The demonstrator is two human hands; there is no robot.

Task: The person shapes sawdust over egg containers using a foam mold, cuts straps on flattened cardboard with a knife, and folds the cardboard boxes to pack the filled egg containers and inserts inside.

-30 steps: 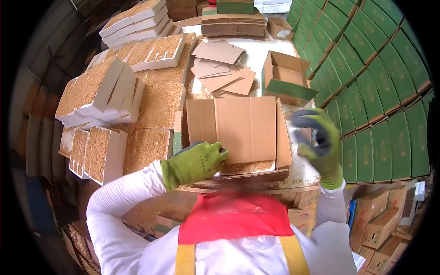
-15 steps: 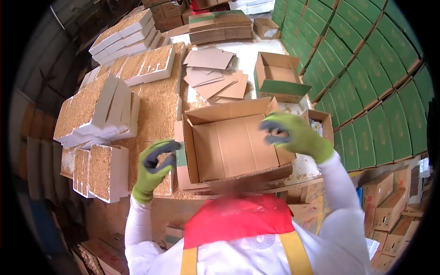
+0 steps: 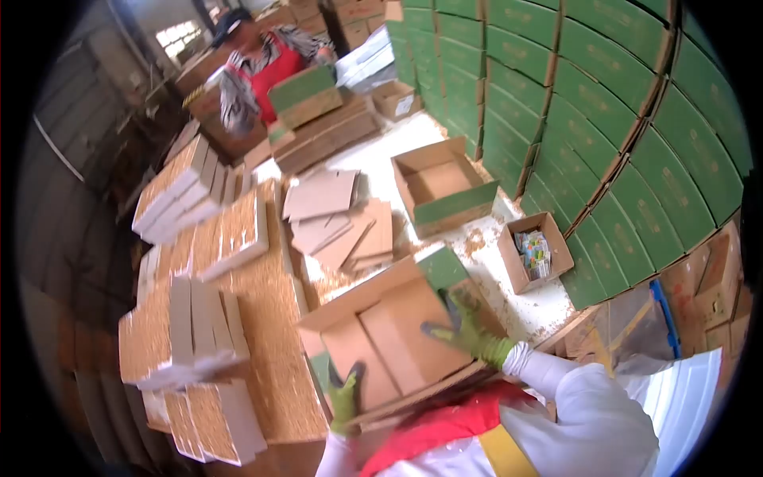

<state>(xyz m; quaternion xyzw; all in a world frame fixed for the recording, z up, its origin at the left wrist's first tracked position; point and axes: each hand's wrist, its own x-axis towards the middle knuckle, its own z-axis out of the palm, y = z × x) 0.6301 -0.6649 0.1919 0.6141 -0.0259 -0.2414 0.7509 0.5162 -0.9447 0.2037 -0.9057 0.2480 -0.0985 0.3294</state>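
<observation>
An open brown cardboard box (image 3: 397,338) with green outer panels lies tilted in front of me, its inner flaps showing. My left hand (image 3: 344,401), in a green glove with grey fingertips, is at its near left corner. Thumb and fingers there are apart; whether the box wall lies between them I cannot make out. Over the right side of the box is my right hand (image 3: 470,327), gloved the same way, its fingers spread against the cardboard. A green flap (image 3: 443,268) stands out at the far right corner.
Loose cardboard sheets (image 3: 350,219) lie beyond the box. An open green box (image 3: 441,187) and a small box of packets (image 3: 534,253) sit to the right, before stacked green boxes (image 3: 604,103). White crumb-topped blocks (image 3: 183,326) stand left. Another person (image 3: 274,75) stands at the far end.
My view has turned, bringing the other person into sight. Both hands have come down onto the box, which now sits tilted. Its inner flaps show differently, and a green flap sticks out.
</observation>
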